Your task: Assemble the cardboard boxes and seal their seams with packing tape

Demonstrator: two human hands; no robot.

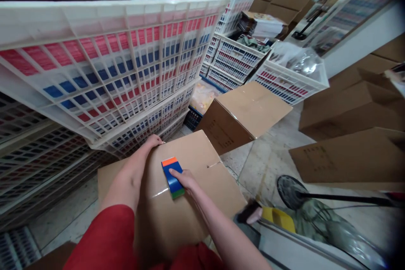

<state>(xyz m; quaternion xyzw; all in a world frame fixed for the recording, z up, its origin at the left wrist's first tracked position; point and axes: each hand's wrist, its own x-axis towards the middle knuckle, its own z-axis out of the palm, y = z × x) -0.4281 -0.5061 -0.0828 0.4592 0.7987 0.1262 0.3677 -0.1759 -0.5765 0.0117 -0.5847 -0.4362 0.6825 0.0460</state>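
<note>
A brown cardboard box (pixel 193 152) stands in front of me with its top closed and a strip of clear tape on it. My left hand (pixel 155 140) reaches over the far left edge of this box, its fingers curled around the edge and partly hidden. Over the box top, my right hand (pixel 185 178) grips a flat blue pack (pixel 173 179) with an orange end and a green end. The thumb lies on the blue face; the other fingers are hidden. I cannot make out exactly what the pack is.
White plastic crates (pixel 133 59) of red and blue goods are stacked at the left. An open cardboard box (pixel 256 107) lies just beyond. More cartons (pixel 344 160) stand at the right, near a black round-based stand (pixel 291 192) and a yellow object (pixel 278 218).
</note>
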